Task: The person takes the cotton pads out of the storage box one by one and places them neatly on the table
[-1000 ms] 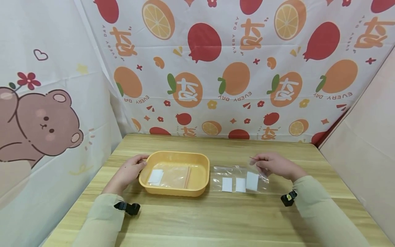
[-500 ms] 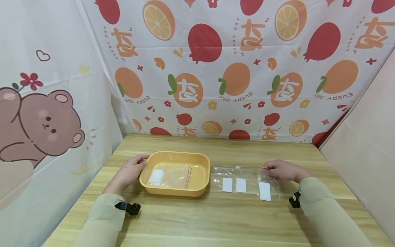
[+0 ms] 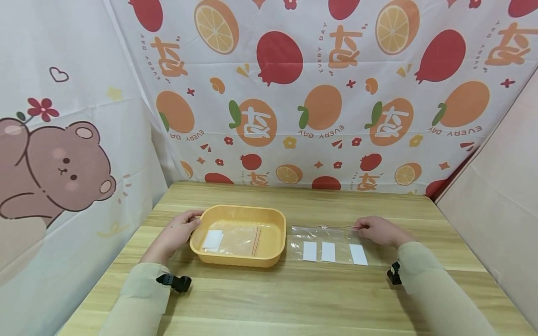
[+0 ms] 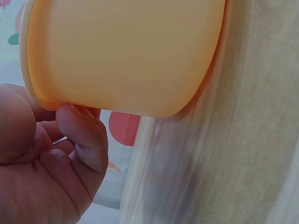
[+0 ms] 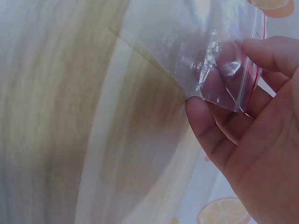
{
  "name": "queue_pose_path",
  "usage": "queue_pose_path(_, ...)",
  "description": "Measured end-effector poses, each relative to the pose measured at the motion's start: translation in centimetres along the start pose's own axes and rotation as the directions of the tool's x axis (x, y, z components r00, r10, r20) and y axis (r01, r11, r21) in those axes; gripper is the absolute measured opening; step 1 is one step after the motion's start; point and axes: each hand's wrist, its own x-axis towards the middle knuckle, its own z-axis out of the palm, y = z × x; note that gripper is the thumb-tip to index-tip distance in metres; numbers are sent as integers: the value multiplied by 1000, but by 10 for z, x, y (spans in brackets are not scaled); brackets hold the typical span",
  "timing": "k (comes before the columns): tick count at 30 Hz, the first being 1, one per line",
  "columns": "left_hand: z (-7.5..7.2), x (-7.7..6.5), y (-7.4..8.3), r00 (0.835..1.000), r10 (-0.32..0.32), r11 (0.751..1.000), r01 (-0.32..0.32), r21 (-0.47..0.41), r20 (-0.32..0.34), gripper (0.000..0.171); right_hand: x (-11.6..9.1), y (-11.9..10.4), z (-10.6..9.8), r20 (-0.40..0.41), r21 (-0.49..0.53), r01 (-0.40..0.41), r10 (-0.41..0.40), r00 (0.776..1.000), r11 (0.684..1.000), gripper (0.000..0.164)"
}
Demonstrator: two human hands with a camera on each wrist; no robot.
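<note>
At the left end of a yellow plastic basin (image 3: 235, 261), my left hand (image 3: 178, 231) grips the rim; in the left wrist view its curled fingers (image 4: 84, 135) press against the outer wall below the lip. My right hand (image 3: 380, 231) pinches the red-lined zip edge of a clear zip bag (image 5: 210, 60) between thumb and fingers. That bag carries a white rectangle (image 3: 358, 255) on its lower part. To its left lie two similar clear bags with a white rectangle (image 3: 328, 252) and another white rectangle (image 3: 309, 251). Inside the basin lies a clear zip bag (image 3: 239, 239) with white pieces (image 3: 213, 240).
Everything sits on a wood-grain table (image 3: 269, 303). A fruit-patterned cloth (image 3: 319, 140) hangs along its back edge, with a bear-printed cloth (image 3: 67, 168) at the left and a plain pale one (image 3: 496, 186) at the right.
My right hand has moved right with the zip bag, lowered it, then shifted slightly back left beside the other two bags. My left hand and the basin have stayed in place.
</note>
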Motion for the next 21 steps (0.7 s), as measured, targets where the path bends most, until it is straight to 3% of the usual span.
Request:
queue_pose_path(6,0,-1,1,1000,9,1000,-9,2,-5,44,3,0,4,-42,-43,-13,12,999,999,12)
queue_pose_path(12,0,-1,2,1000,14,1000,-14,-5,-7,44,4,-2,8,-83,-59,-44,39,996,997,24)
queue_pose_path(21,1,0,0,999,41,999,-41,6,-10,43,0,-11,2,-139,-41,17,-23,990,999,30)
